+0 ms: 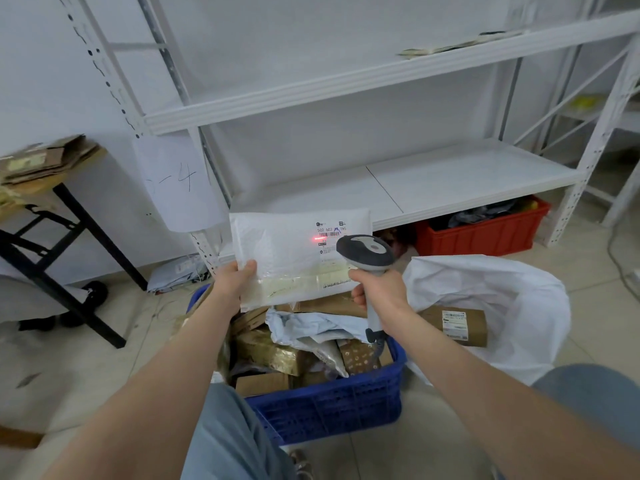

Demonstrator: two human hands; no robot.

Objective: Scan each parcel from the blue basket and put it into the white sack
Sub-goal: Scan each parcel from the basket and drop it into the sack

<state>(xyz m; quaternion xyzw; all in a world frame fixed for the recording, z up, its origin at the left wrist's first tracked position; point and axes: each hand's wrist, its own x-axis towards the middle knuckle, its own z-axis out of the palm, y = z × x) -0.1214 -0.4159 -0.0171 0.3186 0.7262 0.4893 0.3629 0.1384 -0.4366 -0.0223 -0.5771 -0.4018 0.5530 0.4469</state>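
My left hand [236, 279] pinches the lower left corner of a white bubble mailer [284, 251] and holds it upright above the blue basket [332, 407]. My right hand [379, 291] grips a grey handheld scanner [367, 252], its head in front of the mailer's label. A red scan line glows on the barcode. The basket holds several brown boxes and grey bags. To the right lies the open white sack [512, 306] with one brown parcel [457, 325] inside.
A white metal shelf rack [398, 188] stands behind, with a red crate [481, 233] under its lowest shelf. A folding table [59, 216] with flattened cardboard is at the left. My knees frame the basket on the tiled floor.
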